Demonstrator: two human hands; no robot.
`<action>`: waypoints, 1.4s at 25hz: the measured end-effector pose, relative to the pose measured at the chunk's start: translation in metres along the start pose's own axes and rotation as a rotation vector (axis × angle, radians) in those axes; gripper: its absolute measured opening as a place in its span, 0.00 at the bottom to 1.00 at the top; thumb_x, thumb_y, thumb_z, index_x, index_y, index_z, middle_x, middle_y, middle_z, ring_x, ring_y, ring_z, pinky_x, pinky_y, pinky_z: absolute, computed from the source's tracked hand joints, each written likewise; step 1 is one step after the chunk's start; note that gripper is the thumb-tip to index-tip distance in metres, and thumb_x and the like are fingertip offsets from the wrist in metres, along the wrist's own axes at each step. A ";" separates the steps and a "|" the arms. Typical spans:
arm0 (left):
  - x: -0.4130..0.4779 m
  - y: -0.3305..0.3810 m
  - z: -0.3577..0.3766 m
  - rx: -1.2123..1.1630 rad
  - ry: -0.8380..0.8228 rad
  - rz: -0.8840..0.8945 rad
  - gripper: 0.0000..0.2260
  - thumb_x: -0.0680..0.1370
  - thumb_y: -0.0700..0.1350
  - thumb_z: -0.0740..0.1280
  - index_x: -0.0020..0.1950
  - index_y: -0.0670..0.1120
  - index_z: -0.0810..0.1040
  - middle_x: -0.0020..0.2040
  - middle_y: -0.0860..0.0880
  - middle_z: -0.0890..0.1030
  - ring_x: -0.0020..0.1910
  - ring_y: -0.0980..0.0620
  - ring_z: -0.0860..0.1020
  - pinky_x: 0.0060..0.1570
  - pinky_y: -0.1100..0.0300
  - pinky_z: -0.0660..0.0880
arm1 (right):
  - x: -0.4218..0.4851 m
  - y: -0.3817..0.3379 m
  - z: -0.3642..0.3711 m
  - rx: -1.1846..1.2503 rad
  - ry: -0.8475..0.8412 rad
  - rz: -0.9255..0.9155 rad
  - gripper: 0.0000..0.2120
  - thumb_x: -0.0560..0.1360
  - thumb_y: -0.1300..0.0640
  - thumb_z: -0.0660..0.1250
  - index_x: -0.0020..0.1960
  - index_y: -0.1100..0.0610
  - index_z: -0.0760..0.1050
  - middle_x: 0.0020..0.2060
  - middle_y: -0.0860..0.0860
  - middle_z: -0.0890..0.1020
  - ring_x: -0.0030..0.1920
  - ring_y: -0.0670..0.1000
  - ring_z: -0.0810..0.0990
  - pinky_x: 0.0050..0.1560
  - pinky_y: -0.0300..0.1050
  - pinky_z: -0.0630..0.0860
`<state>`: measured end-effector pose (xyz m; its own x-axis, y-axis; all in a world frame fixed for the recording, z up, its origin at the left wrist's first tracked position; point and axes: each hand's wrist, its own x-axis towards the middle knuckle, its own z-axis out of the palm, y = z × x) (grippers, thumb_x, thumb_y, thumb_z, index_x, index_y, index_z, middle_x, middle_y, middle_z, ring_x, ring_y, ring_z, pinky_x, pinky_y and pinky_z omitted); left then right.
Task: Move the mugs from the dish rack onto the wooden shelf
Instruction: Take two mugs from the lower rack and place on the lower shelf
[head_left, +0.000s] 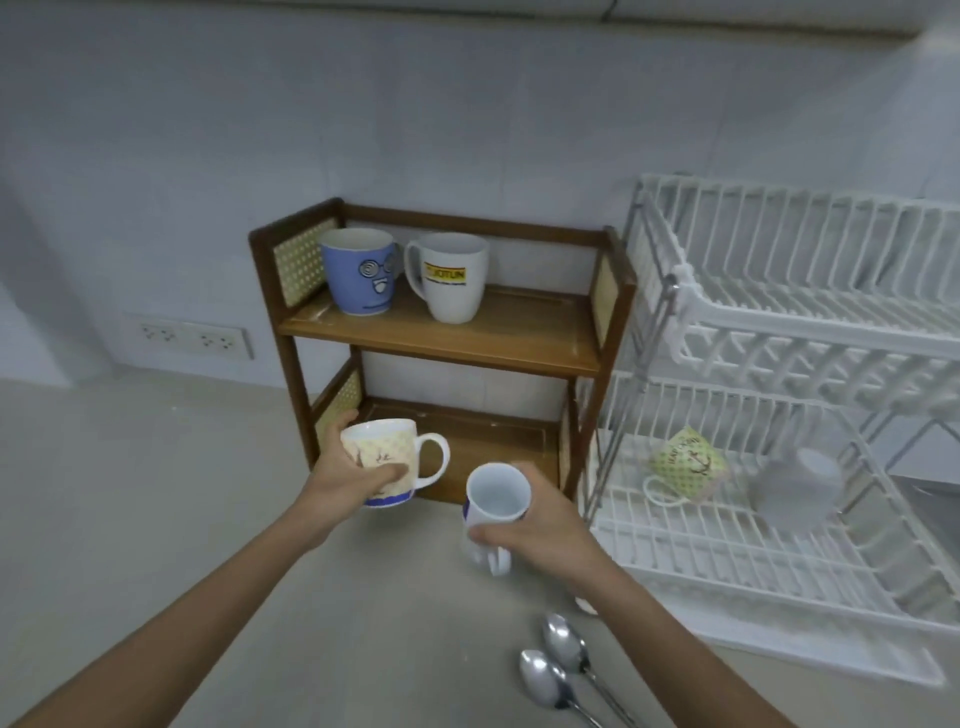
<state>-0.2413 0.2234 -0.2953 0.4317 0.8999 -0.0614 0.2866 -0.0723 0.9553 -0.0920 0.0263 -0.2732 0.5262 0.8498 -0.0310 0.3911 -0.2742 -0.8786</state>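
Observation:
My left hand (347, 480) grips a cream patterned mug (387, 457) with a blue base, held at the front left of the wooden shelf's (441, 343) lower tier. My right hand (540, 525) holds a white mug (496, 499) tilted toward me, just in front of that tier. On the top tier stand a blue face mug (358, 270) and a white logo mug (449, 275). In the white dish rack (779, 566), on its lower level, a green dotted mug (685, 462) lies on its side beside an upturned white mug (800, 486).
Two metal spoons (563, 660) lie on the grey counter near my right forearm. A wall socket strip (192, 338) sits at the left. The rack's upper level (810, 291) holds nothing visible. A small white object (586, 604) peeks out under my right arm.

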 end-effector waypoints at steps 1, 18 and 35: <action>0.011 -0.005 0.000 0.056 0.005 0.008 0.42 0.64 0.41 0.80 0.72 0.48 0.61 0.58 0.47 0.75 0.52 0.50 0.77 0.51 0.55 0.77 | 0.021 -0.003 0.011 -0.038 0.036 0.018 0.28 0.57 0.47 0.79 0.54 0.42 0.73 0.48 0.41 0.81 0.48 0.44 0.80 0.43 0.39 0.76; 0.143 -0.078 0.044 0.103 0.225 -0.028 0.48 0.57 0.45 0.83 0.71 0.46 0.61 0.66 0.42 0.71 0.66 0.41 0.70 0.65 0.49 0.68 | 0.210 0.010 0.083 -0.430 0.027 0.381 0.33 0.65 0.54 0.78 0.67 0.58 0.71 0.64 0.55 0.77 0.63 0.53 0.76 0.53 0.39 0.73; -0.027 -0.042 0.066 0.295 -0.057 0.643 0.16 0.75 0.38 0.66 0.63 0.45 0.75 0.61 0.53 0.74 0.63 0.53 0.72 0.61 0.61 0.69 | 0.001 0.027 0.035 -0.022 0.200 0.062 0.25 0.75 0.58 0.69 0.68 0.44 0.65 0.64 0.44 0.72 0.62 0.38 0.72 0.58 0.27 0.70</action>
<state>-0.2086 0.1733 -0.3528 0.6350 0.6164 0.4657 0.1763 -0.7025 0.6895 -0.1072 0.0360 -0.3138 0.6881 0.7255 0.0126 0.3686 -0.3345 -0.8673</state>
